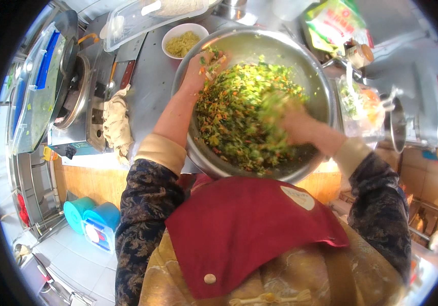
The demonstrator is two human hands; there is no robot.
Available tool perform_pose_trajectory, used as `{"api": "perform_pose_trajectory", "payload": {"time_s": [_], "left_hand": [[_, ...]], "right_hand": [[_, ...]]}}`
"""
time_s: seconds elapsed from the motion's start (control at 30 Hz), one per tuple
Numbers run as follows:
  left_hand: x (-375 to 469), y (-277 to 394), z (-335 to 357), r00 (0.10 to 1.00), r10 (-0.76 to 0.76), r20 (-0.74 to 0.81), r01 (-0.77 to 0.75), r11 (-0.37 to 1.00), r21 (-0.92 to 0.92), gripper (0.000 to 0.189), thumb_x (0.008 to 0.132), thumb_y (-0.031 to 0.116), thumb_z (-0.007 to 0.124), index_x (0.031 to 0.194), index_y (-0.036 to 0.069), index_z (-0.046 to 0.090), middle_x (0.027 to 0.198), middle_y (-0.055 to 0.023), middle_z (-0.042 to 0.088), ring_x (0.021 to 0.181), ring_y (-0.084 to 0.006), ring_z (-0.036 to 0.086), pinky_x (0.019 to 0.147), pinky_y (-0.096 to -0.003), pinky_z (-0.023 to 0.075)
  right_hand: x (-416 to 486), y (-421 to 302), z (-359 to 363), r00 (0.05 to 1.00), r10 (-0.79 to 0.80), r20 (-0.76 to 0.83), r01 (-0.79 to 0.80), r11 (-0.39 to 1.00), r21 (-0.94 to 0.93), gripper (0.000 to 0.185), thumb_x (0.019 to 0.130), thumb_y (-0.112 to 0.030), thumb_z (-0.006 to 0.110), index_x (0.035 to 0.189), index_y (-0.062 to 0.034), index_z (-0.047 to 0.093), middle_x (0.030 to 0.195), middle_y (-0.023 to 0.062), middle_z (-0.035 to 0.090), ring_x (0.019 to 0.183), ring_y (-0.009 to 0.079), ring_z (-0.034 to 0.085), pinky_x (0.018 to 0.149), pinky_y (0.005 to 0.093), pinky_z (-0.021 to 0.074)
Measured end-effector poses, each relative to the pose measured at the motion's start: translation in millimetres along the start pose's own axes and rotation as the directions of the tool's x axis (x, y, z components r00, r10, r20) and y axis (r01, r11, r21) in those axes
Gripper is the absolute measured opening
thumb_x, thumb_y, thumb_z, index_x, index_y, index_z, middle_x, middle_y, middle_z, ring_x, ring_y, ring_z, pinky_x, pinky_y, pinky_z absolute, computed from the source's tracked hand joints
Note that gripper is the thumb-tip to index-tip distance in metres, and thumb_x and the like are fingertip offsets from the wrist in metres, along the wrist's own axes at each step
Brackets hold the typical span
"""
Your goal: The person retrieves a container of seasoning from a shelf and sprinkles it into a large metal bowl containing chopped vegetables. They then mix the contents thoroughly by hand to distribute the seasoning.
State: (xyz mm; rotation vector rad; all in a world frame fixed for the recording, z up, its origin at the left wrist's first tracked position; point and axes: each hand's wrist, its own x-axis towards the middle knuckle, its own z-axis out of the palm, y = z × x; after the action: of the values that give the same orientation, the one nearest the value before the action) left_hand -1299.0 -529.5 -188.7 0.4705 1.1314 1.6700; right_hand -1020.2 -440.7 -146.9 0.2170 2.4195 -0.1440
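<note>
A large stainless steel mixing bowl (pixel 320 86) stands before me, holding a heap of finely chopped vegetables (pixel 238 103), green with orange bits. At the bowl's upper left, my left hand (pixel 202 72) grips the rim, its fingers inside and coated with vegetable bits. My right hand (pixel 297 122) is deep in the bowl on the right, blurred by motion. Greens blur together with its fingers, which are partly hidden in a clump of the mix.
Beyond the bowl's left rim sits a white bowl of yellowish paste (pixel 182 44). A cleaver (pixel 128 69), crumpled cloth (pixel 117 122) and gas stove (pixel 75 95) are at left. A plastic bin (pixel 154 23) lies behind. To the right are a jar (pixel 358 55) and a bag of vegetables (pixel 360 103).
</note>
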Motion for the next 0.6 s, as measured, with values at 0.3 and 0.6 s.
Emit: {"api": "perform_pose_trajectory", "payload": {"time_s": [0.3,0.6], "left_hand": [[-4.1,-2.0,9.4,0.999,0.047,0.02,-0.048,0.997,0.062,0.028,0.09,0.016,0.043,0.106,-0.006,0.05,0.113,-0.0137,0.057,0.1,-0.0159,0.062,0.054,-0.0185,0.0457],[-2.3,-8.3,-7.7,0.994,0.074,-0.076,-0.052,0.964,0.261,0.036,0.09,0.022,0.054,0.113,-0.006,0.056,0.106,-0.0094,0.061,0.094,-0.0141,0.058,0.075,-0.0237,0.0426]], "right_hand": [[45.6,-72.6,-31.5,0.997,-0.028,0.069,0.019,0.991,0.132,0.063,0.083,-0.037,0.059,0.138,-0.0124,0.039,0.148,0.0178,0.023,0.14,0.0361,0.006,0.11,0.0599,0.0013],[94.8,53.0,-78.0,0.973,0.229,-0.032,-0.186,0.859,0.477,0.045,0.089,-0.036,0.056,0.13,-0.0209,0.049,0.13,0.0151,0.048,0.124,0.0302,0.04,0.103,0.055,0.0289]]}}
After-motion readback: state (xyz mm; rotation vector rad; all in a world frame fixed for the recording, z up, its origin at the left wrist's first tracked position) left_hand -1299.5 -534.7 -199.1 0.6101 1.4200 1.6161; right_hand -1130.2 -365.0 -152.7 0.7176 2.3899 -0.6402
